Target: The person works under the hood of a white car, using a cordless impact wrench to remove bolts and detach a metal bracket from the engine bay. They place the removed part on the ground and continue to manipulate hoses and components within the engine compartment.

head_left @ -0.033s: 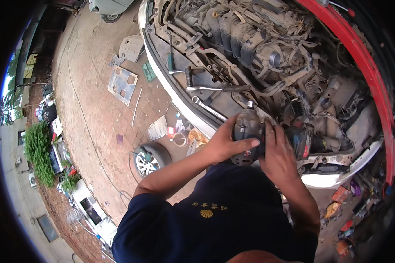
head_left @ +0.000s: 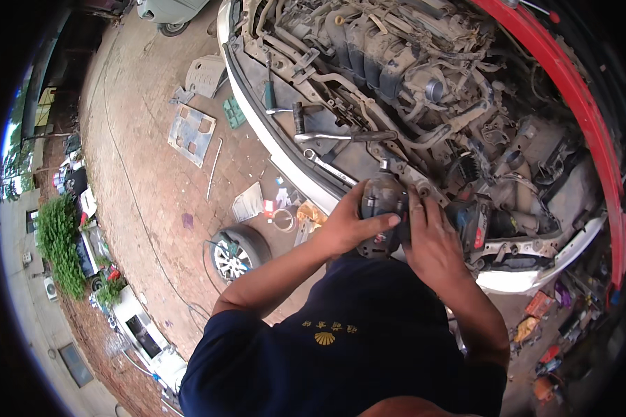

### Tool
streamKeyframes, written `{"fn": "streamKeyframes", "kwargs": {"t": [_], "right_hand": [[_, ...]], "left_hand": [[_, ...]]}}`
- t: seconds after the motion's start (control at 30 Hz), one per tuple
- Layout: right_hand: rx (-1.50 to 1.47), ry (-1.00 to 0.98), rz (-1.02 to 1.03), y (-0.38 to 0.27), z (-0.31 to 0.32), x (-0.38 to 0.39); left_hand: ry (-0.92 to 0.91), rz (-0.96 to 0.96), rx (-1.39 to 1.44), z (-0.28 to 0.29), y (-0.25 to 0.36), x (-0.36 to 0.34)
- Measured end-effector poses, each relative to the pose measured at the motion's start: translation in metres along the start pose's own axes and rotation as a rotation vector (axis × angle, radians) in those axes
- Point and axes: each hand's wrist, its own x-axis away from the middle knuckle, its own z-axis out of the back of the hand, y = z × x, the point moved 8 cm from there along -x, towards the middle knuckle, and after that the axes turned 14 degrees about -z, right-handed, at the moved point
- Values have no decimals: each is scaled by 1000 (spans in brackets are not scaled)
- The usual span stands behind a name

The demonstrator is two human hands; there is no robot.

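A dark cordless impact wrench [head_left: 381,198] is between my hands at the front edge of the engine bay, its square drive pointing away from me. My left hand [head_left: 348,226] grips the left side of its body, thumb across the top. My right hand [head_left: 435,240] is closed over the right side, its fingers hiding most of the handle. A battery pack with red marks [head_left: 476,222] shows beyond that hand. A combination wrench [head_left: 327,167] lies just ahead on the panel. Farther along are a ratchet [head_left: 341,137], a dark socket [head_left: 298,118] and a green-handled tool [head_left: 270,90].
The dusty engine [head_left: 368,55] fills the open bay, with a red bar [head_left: 563,76] along its right. A white bumper edge [head_left: 278,156] curves along the left. On the paving lie a wheel [head_left: 240,254], a flat plate [head_left: 191,135] and a long rod [head_left: 214,169].
The impact wrench and both my hands have shifted slightly left. My grip looks the same.
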Motion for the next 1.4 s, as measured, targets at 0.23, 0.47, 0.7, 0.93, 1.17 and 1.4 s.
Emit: {"fn": "streamKeyframes", "kwargs": {"t": [0.23,0.47,0.7,0.93,1.17,1.4], "right_hand": [[108,-1,50,-23,-66,-5],[188,73,-71,-34,-92,-35],[160,168,55,-35,-72,-26],[-10,151,-204,115,20,-43],[323,65,-442,342,49,-150],[531,-332,-693,522,-64,-242]], "left_hand": [[193,-145,-351,69,-31,17],[157,-181,-1015,102,4,-2],[149,-437,-1247,92,11,-3],[267,-494,-846,126,-3,0],[564,-325,-681,182,-34,35],[589,117,-867,245,-165,106]]}}
